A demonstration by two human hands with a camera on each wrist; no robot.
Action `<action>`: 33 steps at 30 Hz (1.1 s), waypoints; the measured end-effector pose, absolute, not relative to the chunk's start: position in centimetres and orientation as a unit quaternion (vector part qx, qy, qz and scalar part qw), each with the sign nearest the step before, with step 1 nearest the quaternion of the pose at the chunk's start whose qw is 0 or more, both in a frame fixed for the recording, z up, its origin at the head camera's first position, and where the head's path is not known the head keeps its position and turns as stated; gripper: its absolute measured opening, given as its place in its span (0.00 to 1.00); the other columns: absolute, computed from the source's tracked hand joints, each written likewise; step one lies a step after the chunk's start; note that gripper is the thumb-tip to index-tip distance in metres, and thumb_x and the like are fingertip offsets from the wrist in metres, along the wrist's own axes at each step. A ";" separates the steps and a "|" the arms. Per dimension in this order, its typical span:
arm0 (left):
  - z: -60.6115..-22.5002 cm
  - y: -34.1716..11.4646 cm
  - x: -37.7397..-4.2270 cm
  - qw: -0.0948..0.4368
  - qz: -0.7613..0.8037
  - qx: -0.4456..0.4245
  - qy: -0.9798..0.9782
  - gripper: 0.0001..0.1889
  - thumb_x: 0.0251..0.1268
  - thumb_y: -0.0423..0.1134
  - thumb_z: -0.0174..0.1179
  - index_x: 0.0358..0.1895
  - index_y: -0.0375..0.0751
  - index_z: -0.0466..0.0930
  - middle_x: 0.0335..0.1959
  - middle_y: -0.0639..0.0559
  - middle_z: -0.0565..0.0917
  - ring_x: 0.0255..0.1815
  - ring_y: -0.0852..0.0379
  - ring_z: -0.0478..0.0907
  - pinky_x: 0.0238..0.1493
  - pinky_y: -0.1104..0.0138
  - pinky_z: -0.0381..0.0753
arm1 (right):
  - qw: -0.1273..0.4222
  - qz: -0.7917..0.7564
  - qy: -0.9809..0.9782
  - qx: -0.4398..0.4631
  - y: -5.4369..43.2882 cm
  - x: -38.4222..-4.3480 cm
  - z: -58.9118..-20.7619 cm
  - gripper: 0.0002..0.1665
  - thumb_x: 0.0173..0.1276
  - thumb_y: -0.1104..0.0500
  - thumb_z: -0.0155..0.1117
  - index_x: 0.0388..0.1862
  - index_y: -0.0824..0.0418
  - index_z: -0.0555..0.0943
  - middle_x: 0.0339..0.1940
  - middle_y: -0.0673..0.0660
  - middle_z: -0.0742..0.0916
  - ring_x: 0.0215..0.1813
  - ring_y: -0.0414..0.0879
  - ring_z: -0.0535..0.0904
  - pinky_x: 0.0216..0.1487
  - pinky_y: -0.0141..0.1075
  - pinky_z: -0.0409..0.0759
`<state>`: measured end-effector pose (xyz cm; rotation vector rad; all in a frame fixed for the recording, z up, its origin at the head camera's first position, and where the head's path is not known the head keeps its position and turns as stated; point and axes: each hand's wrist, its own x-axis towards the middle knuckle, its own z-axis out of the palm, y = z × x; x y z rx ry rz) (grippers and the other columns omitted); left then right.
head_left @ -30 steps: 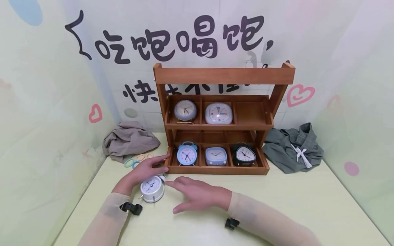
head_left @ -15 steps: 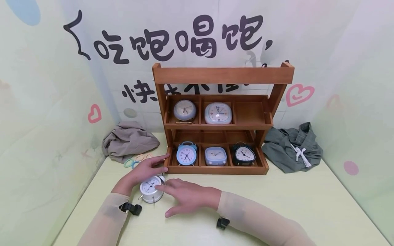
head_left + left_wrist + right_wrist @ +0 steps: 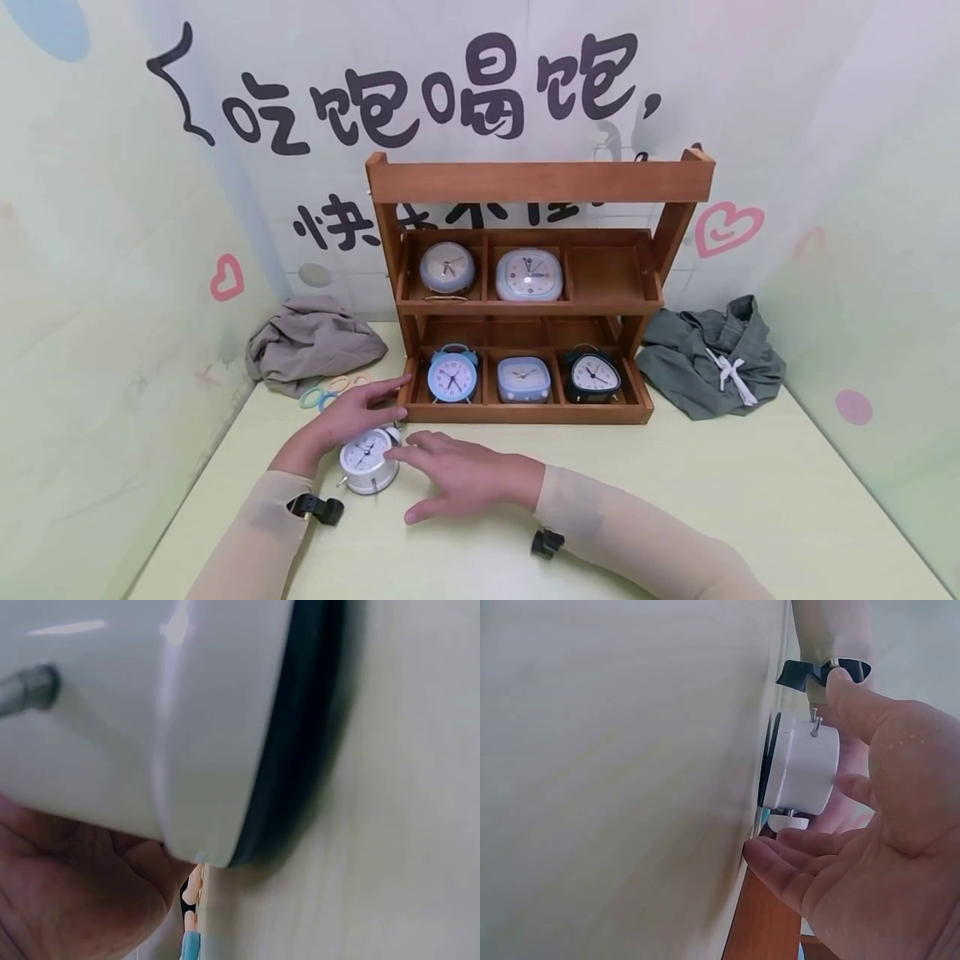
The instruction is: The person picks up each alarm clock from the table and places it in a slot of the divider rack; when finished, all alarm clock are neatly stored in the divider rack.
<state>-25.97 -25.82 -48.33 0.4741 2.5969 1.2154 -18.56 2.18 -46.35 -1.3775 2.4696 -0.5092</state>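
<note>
A white twin-bell alarm clock (image 3: 369, 461) lies face up on the table, its metal feet pointing toward the person. My left hand (image 3: 352, 419) reaches past its far left side, fingers extended to the front left corner of the wooden shelf (image 3: 525, 414). In the left wrist view the clock's white casing (image 3: 150, 727) fills much of the picture. From the right comes my right hand (image 3: 465, 473), fingers spread and index fingertip over the clock's face edge. The right wrist view shows that hand's palm (image 3: 900, 817) beside the clock, its fingers loosely bent with nothing in them.
Five clocks would exceed; several clocks stand in the shelf, among them a blue twin-bell clock (image 3: 452, 377) and a black triangular clock (image 3: 593, 375). Brown cloth (image 3: 315, 346) and coloured-handled scissors (image 3: 339, 386) lie left of it, dark green cloth (image 3: 712, 358) right.
My right hand has shifted left, bringing its index finger over the clock's edge. The left hand and the white clock have stayed in place.
</note>
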 end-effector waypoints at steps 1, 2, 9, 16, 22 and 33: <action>-48.3 -25.9 -26.0 0.118 0.415 0.161 0.888 0.38 0.78 0.61 0.70 0.86 0.63 0.70 0.85 0.46 0.71 0.84 0.37 0.70 0.82 0.36 0.67 | 0.130 -0.173 0.852 -0.477 2.1 -18.6 -46.3 0.55 0.79 0.27 0.65 0.95 0.35 0.53 0.88 0.61 0.69 0.86 0.51 0.67 0.81 0.46 0.74; -48.3 -25.9 -26.0 0.118 0.415 0.160 0.888 0.38 0.78 0.61 0.70 0.86 0.63 0.70 0.85 0.46 0.71 0.84 0.37 0.70 0.82 0.36 0.67 | 0.127 -0.168 0.852 -0.480 2.0 -18.6 -46.3 0.55 0.79 0.27 0.66 0.95 0.35 0.52 0.87 0.61 0.69 0.86 0.52 0.67 0.81 0.46 0.74; -48.6 -25.9 -25.9 0.117 0.418 0.160 0.887 0.37 0.79 0.59 0.69 0.87 0.61 0.70 0.85 0.45 0.71 0.83 0.36 0.70 0.82 0.36 0.67 | 0.124 -0.141 0.859 -0.476 1.4 -18.7 -46.5 0.56 0.77 0.26 0.67 0.94 0.32 0.52 0.87 0.62 0.69 0.86 0.52 0.67 0.81 0.46 0.74; -48.7 -25.8 -25.9 0.110 0.416 0.174 0.886 0.37 0.80 0.58 0.69 0.87 0.58 0.70 0.85 0.45 0.72 0.83 0.37 0.71 0.81 0.38 0.69 | 0.133 -0.154 0.861 -0.466 2.1 -18.4 -46.4 0.52 0.76 0.28 0.70 0.92 0.32 0.58 0.85 0.59 0.71 0.85 0.50 0.68 0.80 0.45 0.75; -48.9 -25.8 -26.0 0.101 0.413 0.181 0.887 0.37 0.79 0.59 0.70 0.86 0.58 0.71 0.84 0.45 0.73 0.83 0.37 0.70 0.81 0.37 0.68 | 0.148 -0.176 0.860 -0.456 4.1 -17.9 -46.4 0.50 0.76 0.28 0.71 0.90 0.30 0.61 0.87 0.60 0.69 0.86 0.53 0.67 0.80 0.49 0.76; -48.5 -25.8 -26.0 0.102 0.413 0.174 0.888 0.38 0.79 0.59 0.70 0.86 0.57 0.71 0.85 0.43 0.72 0.84 0.35 0.69 0.82 0.36 0.66 | 0.146 -0.186 0.871 -0.430 8.2 -17.5 -45.5 0.46 0.76 0.26 0.68 0.88 0.32 0.66 0.88 0.58 0.69 0.86 0.55 0.68 0.79 0.53 0.77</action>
